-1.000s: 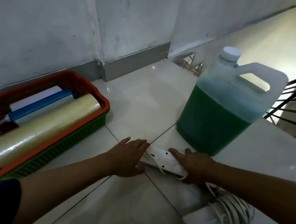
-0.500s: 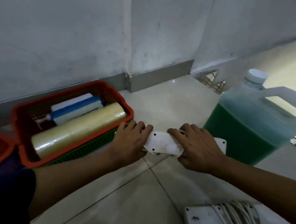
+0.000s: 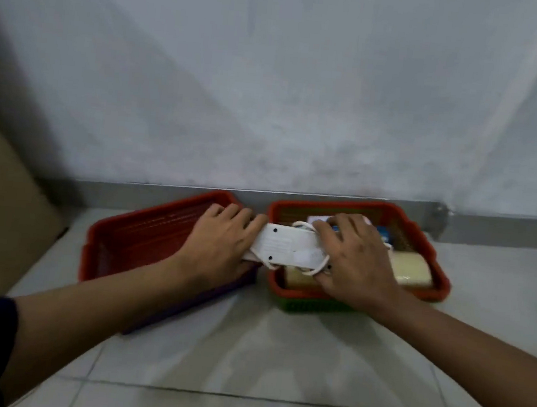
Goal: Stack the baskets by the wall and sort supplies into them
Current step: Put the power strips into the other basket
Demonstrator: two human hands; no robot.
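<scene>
White rigid plastic power strip [image 3: 284, 248], cord-wrapped, looked light; left hand [image 3: 220, 244] and right hand [image 3: 355, 261] gripped its ends, fingers curled.

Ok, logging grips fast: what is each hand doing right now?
Left hand: holds one end of the white power strip.
Right hand: grips the other end, over the right red basket.

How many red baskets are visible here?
2: left red basket under the left hand; right red basket under the right hand. Others may be nested, hidden beneath.
</scene>
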